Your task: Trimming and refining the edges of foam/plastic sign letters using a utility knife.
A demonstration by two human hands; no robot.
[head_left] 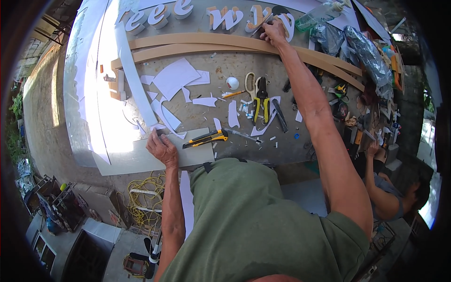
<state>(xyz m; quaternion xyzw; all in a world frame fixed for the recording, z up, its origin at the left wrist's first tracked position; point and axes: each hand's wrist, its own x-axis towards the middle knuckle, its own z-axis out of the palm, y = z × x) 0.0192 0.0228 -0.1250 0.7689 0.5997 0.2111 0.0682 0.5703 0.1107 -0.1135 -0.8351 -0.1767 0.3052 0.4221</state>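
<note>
My left hand is over a pale sheet at the table's near edge. Its fingers and thumb close on the near end of a long white strip. My right arm stretches to the far side, where my right hand is closed among white cutout letters. Something thin and dark shows at its fingertips, too small to name. Between the hands lie a yellow-and-black utility knife, yellow-handled snips, cream-handled scissors and a pencil.
Two long tan strips cross the table behind white paper offcuts. A green bottle and plastic-wrapped bundles crowd the far right. Another person sits at right. A yellow cord lies coiled below left.
</note>
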